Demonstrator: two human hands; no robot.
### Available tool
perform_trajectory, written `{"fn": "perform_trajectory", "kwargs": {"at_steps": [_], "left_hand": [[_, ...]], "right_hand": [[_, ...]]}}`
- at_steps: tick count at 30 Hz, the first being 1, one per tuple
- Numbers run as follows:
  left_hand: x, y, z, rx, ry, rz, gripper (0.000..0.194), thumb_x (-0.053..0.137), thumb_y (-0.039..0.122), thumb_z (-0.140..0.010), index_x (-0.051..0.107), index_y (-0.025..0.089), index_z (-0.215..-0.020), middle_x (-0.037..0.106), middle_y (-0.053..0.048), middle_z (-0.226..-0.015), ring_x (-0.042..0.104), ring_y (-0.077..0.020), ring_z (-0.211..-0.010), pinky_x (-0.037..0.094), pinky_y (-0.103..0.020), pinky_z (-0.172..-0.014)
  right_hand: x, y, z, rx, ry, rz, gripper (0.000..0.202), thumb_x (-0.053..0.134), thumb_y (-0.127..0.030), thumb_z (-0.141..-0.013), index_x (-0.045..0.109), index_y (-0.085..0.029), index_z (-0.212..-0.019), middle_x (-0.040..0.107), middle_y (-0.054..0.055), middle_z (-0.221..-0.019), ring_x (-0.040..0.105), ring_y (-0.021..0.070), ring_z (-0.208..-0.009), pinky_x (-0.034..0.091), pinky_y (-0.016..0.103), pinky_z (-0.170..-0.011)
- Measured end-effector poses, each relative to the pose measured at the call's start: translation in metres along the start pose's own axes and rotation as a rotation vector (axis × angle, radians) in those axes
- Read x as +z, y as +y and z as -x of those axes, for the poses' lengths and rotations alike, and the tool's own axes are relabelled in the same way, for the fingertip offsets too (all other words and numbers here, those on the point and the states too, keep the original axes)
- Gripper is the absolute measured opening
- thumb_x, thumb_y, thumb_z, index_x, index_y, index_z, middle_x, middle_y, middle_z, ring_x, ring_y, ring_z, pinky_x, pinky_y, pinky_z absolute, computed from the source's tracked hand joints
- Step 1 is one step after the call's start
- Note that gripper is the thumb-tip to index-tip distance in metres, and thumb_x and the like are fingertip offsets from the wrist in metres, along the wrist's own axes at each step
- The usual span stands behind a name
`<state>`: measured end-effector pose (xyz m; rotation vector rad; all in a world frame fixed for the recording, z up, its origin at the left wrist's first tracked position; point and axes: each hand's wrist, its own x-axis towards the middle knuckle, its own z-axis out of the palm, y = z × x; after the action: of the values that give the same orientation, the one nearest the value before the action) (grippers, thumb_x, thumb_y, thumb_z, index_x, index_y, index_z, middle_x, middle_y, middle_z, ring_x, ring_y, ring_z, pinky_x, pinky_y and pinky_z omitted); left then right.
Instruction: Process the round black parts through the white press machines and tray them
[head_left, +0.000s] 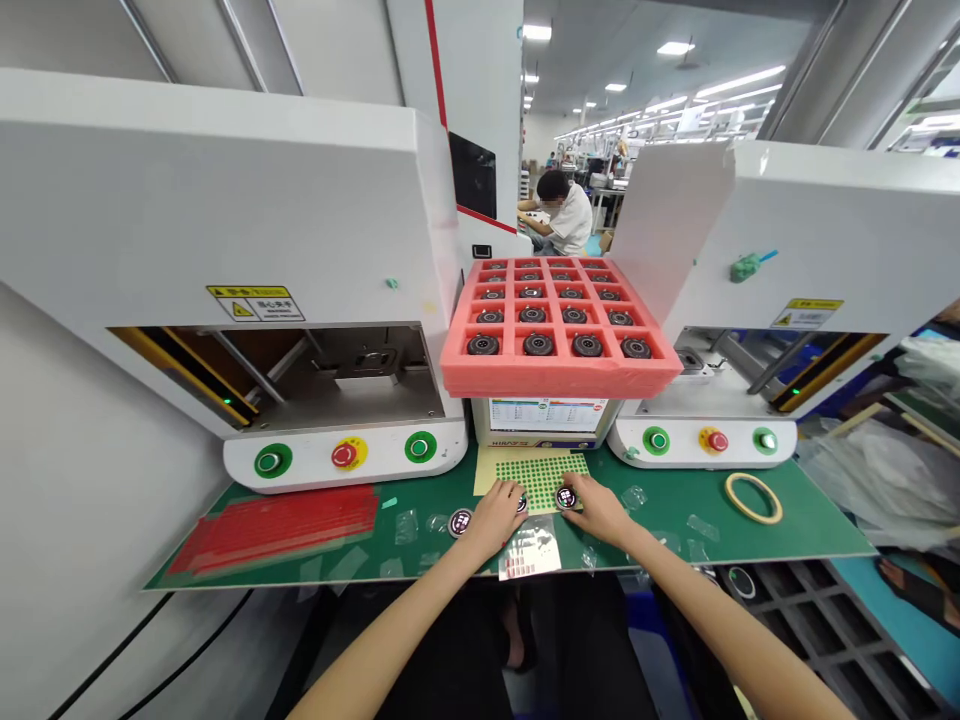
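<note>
My left hand [495,518] curls over a small round device [523,503], mostly hidden under the fingers. Between the thumb and fingers of my right hand [602,512] sits another round device [566,497] with a dark face and lit white symbols. A third round device [460,522] with a lit display lies on the green mat, left of my left wrist. Behind both hands is a yellowish sheet [489,470] covered with rows of green dots [544,468]. A white label sheet [531,550] with small reddish marks lies at the mat's front edge, between my forearms.
White machines [337,230] [810,230] flank a pink foam tray [562,377] holding several black round parts, above a small screen [547,414]. Red strips [292,525] lie left; a tape roll [753,498] and clear film scraps lie right. A black compartment tray [832,625] sits lower right. Someone sits behind [571,215].
</note>
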<state>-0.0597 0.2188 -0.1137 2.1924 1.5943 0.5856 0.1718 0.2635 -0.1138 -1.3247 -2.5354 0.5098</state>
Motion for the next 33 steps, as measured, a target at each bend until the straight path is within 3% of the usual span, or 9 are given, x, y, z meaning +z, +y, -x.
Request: {"fn": "perform_trajectory", "kwargs": {"at_steps": [4, 7, 9, 13, 16, 18, 22, 25, 33], "left_hand": [[-0.004, -0.001, 0.013, -0.016, 0.056, 0.098, 0.022, 0.068, 0.019, -0.08, 0.065, 0.021, -0.101, 0.069, -0.008, -0.105, 0.061, -0.025, -0.103, 0.05, -0.037, -0.091], [-0.028, -0.012, 0.027, -0.052, 0.179, 0.146, 0.026, 0.069, 0.022, -0.079, 0.066, 0.024, -0.105, 0.069, -0.006, -0.11, 0.061, -0.0229, -0.107, 0.048, -0.034, -0.096], [-0.063, -0.03, 0.032, -0.118, 0.315, 0.141, 0.029, 0.066, 0.028, -0.082, 0.064, 0.026, -0.11, 0.067, -0.007, -0.118, 0.058, -0.024, -0.114, 0.043, -0.037, -0.104], [-0.158, -0.093, 0.015, -0.332, 0.575, 0.033, 0.037, 0.06, 0.034, -0.085, 0.058, 0.02, -0.119, 0.062, -0.011, -0.125, 0.055, -0.0281, -0.118, 0.038, -0.042, -0.106], [-0.218, -0.144, -0.017, -0.427, 0.619, -0.052, 0.036, 0.061, 0.03, -0.083, 0.06, 0.015, -0.116, 0.066, -0.012, -0.119, 0.059, -0.0288, -0.112, 0.041, -0.039, -0.101], [-0.243, -0.17, -0.039, -0.455, 0.595, -0.092, 0.037, 0.062, 0.026, -0.081, 0.06, 0.012, -0.115, 0.068, -0.013, -0.115, 0.062, -0.028, -0.108, 0.044, -0.036, -0.097], [-0.264, -0.203, -0.078, -0.483, 0.502, -0.148, 0.036, 0.064, 0.024, -0.082, 0.061, 0.011, -0.115, 0.069, -0.012, -0.114, 0.063, -0.0266, -0.108, 0.046, -0.037, -0.094], [-0.272, -0.218, -0.095, -0.487, 0.402, -0.166, 0.03, 0.063, 0.031, -0.086, 0.063, 0.012, -0.109, 0.068, -0.01, -0.113, 0.063, -0.0235, -0.107, 0.045, -0.042, -0.096], [-0.288, -0.233, -0.106, -0.464, 0.232, -0.191, 0.028, 0.061, 0.038, -0.089, 0.066, 0.013, -0.1, 0.069, -0.006, -0.102, 0.066, -0.02, -0.096, 0.052, -0.041, -0.089]], "right_hand": [[0.003, -0.002, -0.001, 0.009, 0.001, 0.016, 0.048, 0.061, -0.024, -0.082, 0.044, -0.02, -0.126, 0.066, 0.012, -0.114, 0.062, 0.0268, -0.108, 0.05, 0.036, -0.086], [0.004, -0.001, -0.001, 0.012, -0.005, 0.01, 0.046, 0.058, -0.025, -0.084, 0.042, -0.019, -0.128, 0.067, 0.012, -0.114, 0.063, 0.0276, -0.106, 0.051, 0.038, -0.085], [0.003, 0.001, 0.0, 0.018, -0.008, -0.005, 0.049, 0.057, -0.026, -0.084, 0.04, -0.02, -0.129, 0.069, 0.01, -0.112, 0.066, 0.0268, -0.103, 0.051, 0.038, -0.084], [0.003, 0.002, 0.001, 0.033, 0.002, -0.026, 0.049, 0.057, -0.027, -0.083, 0.04, -0.021, -0.128, 0.071, 0.009, -0.111, 0.069, 0.0277, -0.099, 0.053, 0.039, -0.081], [0.004, 0.002, 0.001, 0.038, 0.019, -0.032, 0.044, 0.056, -0.028, -0.083, 0.043, -0.021, -0.124, 0.072, 0.01, -0.109, 0.07, 0.0286, -0.099, 0.054, 0.039, -0.079], [0.005, 0.002, 0.001, 0.045, 0.029, -0.037, 0.042, 0.056, -0.029, -0.083, 0.043, -0.021, -0.122, 0.073, 0.01, -0.108, 0.07, 0.029, -0.098, 0.055, 0.039, -0.078], [0.007, 0.002, 0.002, 0.069, 0.04, -0.047, 0.042, 0.055, -0.03, -0.083, 0.042, -0.022, -0.122, 0.073, 0.008, -0.108, 0.071, 0.0275, -0.098, 0.055, 0.038, -0.078], [0.009, 0.001, 0.003, 0.089, 0.042, -0.052, 0.041, 0.053, -0.03, -0.085, 0.04, -0.022, -0.123, 0.073, 0.008, -0.111, 0.071, 0.0258, -0.099, 0.056, 0.036, -0.079], [0.012, 0.002, 0.005, 0.097, 0.068, -0.05, 0.041, 0.053, -0.028, -0.085, 0.041, -0.023, -0.123, 0.072, 0.009, -0.114, 0.071, 0.0251, -0.101, 0.056, 0.034, -0.078]]}}
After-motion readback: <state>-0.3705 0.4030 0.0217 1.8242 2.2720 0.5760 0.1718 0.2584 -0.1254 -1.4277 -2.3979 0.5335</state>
